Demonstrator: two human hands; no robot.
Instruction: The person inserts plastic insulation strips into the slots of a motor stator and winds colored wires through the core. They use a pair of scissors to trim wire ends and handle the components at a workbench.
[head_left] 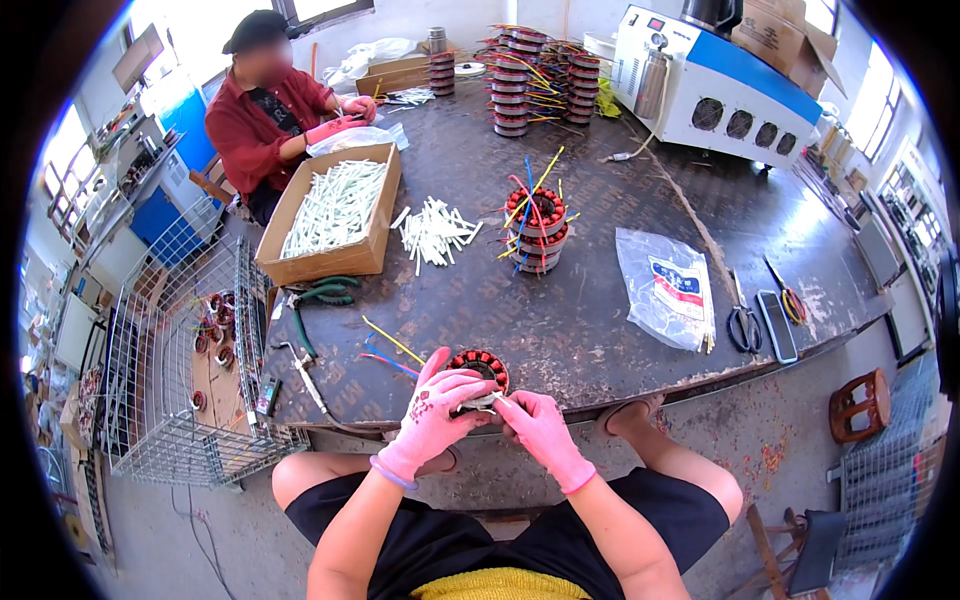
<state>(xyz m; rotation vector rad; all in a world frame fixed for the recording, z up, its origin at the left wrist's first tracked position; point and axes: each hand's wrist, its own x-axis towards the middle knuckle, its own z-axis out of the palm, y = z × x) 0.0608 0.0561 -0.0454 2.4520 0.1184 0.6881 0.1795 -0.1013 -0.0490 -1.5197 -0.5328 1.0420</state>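
Note:
A motor stator [490, 368] with red-wound coils is at the table's near edge, with yellow, blue and red lead wires [392, 362] running off to the left. My left hand [440, 405], in a pink glove, grips it from the left and above, hiding part of the ring. My pink-gloved right hand [545, 430] is pinched at the stator's near side. A small pale bit shows at its fingertips, too small to name. Farther off stands a short stack of similar stators [538, 235]. Left of that stack lie loose white tubes [437, 232].
A cardboard box [330, 262] of white tubes stands at left, near pliers [325, 290] and a torch-like tool [308, 380]. At right lie a plastic bag [665, 285], scissors [744, 326] and a phone [777, 326]. Stator stacks [510, 95] and a white-blue machine [700, 90] stand behind; a co-worker [265, 110] sits far left.

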